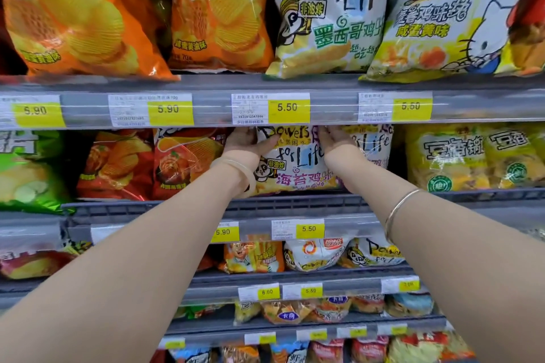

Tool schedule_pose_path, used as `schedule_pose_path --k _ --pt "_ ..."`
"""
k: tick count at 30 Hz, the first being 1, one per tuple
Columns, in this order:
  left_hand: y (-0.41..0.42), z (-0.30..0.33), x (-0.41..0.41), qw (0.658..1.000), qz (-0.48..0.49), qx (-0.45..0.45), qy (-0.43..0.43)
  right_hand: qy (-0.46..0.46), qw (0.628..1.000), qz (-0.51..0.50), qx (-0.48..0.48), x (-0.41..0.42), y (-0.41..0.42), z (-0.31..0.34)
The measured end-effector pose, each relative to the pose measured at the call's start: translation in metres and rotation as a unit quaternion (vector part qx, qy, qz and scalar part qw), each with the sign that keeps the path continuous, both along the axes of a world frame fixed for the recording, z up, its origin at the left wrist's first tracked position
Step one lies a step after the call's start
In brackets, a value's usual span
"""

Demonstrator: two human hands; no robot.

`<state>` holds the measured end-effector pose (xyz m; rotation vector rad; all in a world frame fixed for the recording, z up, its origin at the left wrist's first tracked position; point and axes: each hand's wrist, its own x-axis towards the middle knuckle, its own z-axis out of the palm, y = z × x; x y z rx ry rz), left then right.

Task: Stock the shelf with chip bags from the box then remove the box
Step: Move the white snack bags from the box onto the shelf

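Two bare hands reach into the second shelf (295, 203) from the top of view, both on one white chip bag (292, 162) printed with pink lettering. Left hand (246, 143) lies against the bag's upper left edge, thumb across the front and fingers bent behind it, holding that side. Right hand (334, 138) is at the bag's upper right edge, fingers reaching up and behind the top corner; how tightly it grips cannot be told, as the fingertips are hidden under the price rail (206, 110). The bag stands upright on the shelf, directly below a yellow 5.50 price tag (289, 107). A red chip bag (182, 162) stands just beside it on the left, and another white bag (371, 144) is partly hidden behind the right hand. Yellow bags (472, 156) fill the slot further right. Each wrist carries a bangle: pale on the left (240, 174), metal on the right (398, 209). Orange bags (218, 9) and white bags (333, 9) occupy the shelf above. The box is not in view.
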<state>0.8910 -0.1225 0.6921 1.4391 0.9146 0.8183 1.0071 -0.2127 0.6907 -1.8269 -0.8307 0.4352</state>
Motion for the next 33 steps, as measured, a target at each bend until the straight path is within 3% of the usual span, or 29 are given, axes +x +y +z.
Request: schedule_pose_path --k 4,12,25,30,33 --pt "-0.003 -0.019 -0.011 0.998 -0.026 0.045 0.043 -0.036 0.999 0.039 -0.014 -0.002 -0.005 -0.012" --pt "-0.002 -0.040 -0.024 0.978 -0.079 0.147 0.125 0.020 0.998 0.049 0.028 0.008 -0.020 -0.041" --pt "-0.002 -0.047 -0.036 0.976 -0.042 0.166 0.136 -0.064 0.986 0.049 -0.149 -0.013 -0.010 -0.047" --pt "-0.009 -0.045 -0.052 0.986 -0.037 0.130 0.099 -0.073 0.986 -0.033 -0.145 -0.027 -0.015 -0.050" --pt "-0.011 -0.043 -0.080 0.992 -0.047 0.098 0.059 -0.172 0.968 -0.161 -0.090 -0.047 -0.024 -0.048"
